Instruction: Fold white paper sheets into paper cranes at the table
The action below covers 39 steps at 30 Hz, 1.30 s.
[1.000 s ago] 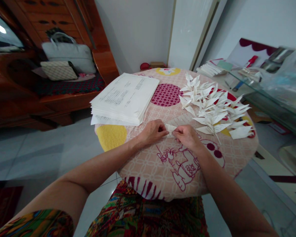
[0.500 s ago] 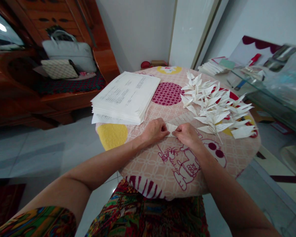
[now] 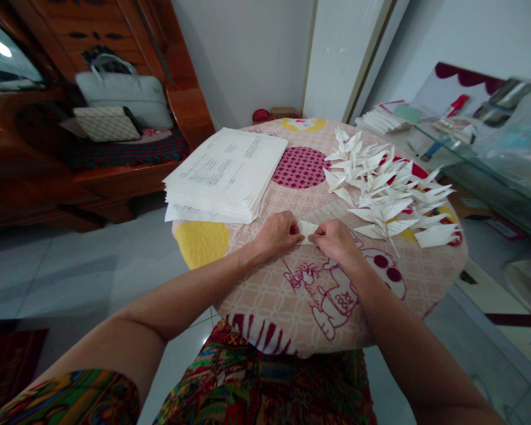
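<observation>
A small folded piece of white paper (image 3: 308, 229) lies on the cloth-covered table, pinched at its edges between both hands. My left hand (image 3: 278, 235) is closed on its left side, fingertips pressed down on the paper. From the other side my right hand (image 3: 335, 241) grips it, thumb and fingers together. Parts of the paper are hidden under the fingers. To the right sits a heap of folded white paper cranes (image 3: 383, 192) with pointed wings. Left of the hands, a thick stack of printed sheets (image 3: 225, 171) rests on the table.
The round table has a pink patterned cloth (image 3: 265, 307). On the right, a glass shelf (image 3: 482, 177) carries papers, a plastic bag and metal containers. A wooden bench (image 3: 190, 112) on the left holds a grey bag (image 3: 128, 94) and a quilted pouch (image 3: 101, 124).
Almost nothing differs. Both hands stay on the folded paper in the same spot, with barely visible finger movement.
</observation>
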### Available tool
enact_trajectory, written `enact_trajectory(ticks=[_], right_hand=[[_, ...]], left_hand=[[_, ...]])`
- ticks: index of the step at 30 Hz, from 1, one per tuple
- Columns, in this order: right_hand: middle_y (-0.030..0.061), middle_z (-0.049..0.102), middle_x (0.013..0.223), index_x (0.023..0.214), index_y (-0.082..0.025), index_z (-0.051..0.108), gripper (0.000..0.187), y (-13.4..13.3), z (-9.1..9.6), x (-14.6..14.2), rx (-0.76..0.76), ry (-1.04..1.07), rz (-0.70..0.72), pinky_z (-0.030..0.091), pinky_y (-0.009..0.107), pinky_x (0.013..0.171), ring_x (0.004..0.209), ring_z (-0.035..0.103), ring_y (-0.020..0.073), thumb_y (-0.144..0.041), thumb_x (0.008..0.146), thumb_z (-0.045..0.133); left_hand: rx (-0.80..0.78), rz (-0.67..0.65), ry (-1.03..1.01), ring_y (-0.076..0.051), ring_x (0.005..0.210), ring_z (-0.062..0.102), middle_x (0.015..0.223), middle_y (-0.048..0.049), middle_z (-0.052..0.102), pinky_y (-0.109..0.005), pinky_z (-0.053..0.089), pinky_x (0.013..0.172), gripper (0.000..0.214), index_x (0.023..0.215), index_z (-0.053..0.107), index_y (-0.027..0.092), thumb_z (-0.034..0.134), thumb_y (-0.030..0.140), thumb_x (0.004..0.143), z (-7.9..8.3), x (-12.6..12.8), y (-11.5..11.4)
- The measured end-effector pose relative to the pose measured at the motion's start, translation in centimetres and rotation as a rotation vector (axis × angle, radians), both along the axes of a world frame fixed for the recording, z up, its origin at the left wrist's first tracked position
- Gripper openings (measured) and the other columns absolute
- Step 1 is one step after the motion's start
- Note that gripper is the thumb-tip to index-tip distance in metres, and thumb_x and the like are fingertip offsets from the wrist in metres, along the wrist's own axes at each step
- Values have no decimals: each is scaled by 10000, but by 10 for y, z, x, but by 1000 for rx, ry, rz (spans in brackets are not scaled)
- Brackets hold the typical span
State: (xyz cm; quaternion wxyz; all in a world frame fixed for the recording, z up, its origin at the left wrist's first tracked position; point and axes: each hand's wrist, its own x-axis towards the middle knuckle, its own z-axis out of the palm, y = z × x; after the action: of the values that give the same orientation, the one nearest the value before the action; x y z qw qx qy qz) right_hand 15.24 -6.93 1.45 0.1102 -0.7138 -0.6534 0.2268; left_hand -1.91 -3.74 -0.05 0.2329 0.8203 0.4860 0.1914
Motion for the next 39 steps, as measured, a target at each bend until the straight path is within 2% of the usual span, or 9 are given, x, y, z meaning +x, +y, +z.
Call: enact_trajectory(ticks=[5, 11, 20, 27, 39], right_hand=[[5, 619, 481, 649, -158, 679, 250, 3, 1, 7, -151, 204, -16, 372, 223, 450, 384, 512, 104, -253, 865, 594], [-19, 589, 448, 630, -159, 649, 200, 2, -1, 10, -156, 260, -11, 331, 203, 384, 327, 470, 85, -224, 819, 641], [9, 617, 483, 660, -149, 697, 135, 2, -3, 10, -102, 169, 21, 393, 217, 481, 440, 553, 113, -186, 773, 634], [21, 626, 492, 657, -154, 701, 154, 3, -7, 10, -77, 147, 29, 378, 223, 492, 481, 574, 124, -209, 781, 627], [37, 638, 523, 672, -160, 702, 145, 2, -5, 8, -61, 87, 18, 398, 248, 543, 538, 602, 152, -223, 789, 643]], left_hand=[[5, 6, 4, -148, 671, 580, 754, -51, 669, -267, 451, 640, 118, 679, 691, 138, 688, 214, 768, 0, 1, 0], [3, 15, 17, -145, 677, 582, 773, -49, 675, -259, 447, 642, 113, 693, 696, 138, 689, 223, 767, 0, 1, -1], [-4, 8, 20, -152, 673, 580, 764, -54, 676, -270, 445, 646, 121, 684, 705, 136, 690, 222, 767, 1, 1, 0], [9, 9, -4, -148, 658, 571, 750, -51, 673, -274, 445, 637, 119, 674, 706, 140, 701, 225, 757, -2, 0, 2], [-14, 27, 24, -146, 651, 579, 747, -57, 686, -263, 431, 622, 118, 686, 709, 132, 705, 221, 763, 2, 1, 1]])
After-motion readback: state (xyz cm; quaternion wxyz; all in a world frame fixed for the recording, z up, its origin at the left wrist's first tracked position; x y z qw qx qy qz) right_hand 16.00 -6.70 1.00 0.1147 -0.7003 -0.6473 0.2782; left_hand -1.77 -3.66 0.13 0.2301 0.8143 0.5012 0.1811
